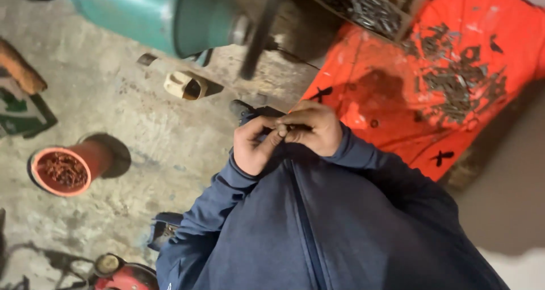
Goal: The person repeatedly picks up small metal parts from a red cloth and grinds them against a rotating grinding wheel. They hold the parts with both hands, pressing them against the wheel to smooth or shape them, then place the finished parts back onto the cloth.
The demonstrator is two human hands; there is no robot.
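Both hands meet in front of the chest, above the dark blue zip-front jacket (318, 222). Left hand (255, 145) and right hand (312, 128) are pressed together, fingertips pinched on a small dark metal piece (284, 129); its shape is too small to tell. A dark cylindrical tool part (244, 108) shows just beyond the left hand; whether it is held cannot be told.

Judged step: fiddling or fitting the small piece between the fingertips. A next move would call for a steady pinch, as the piece looks easy to drop.

Surface: rough grey concrete floor (113, 97). On it, a round orange plastic pot of rusty bits (62, 171) near the left edge, a cream plastic fitting (184, 85), and a teal metal machine body (147, 12) at the top. At right, an orange cloth (397, 97) strewn with dark metal scraps (460, 80). Light is dim.
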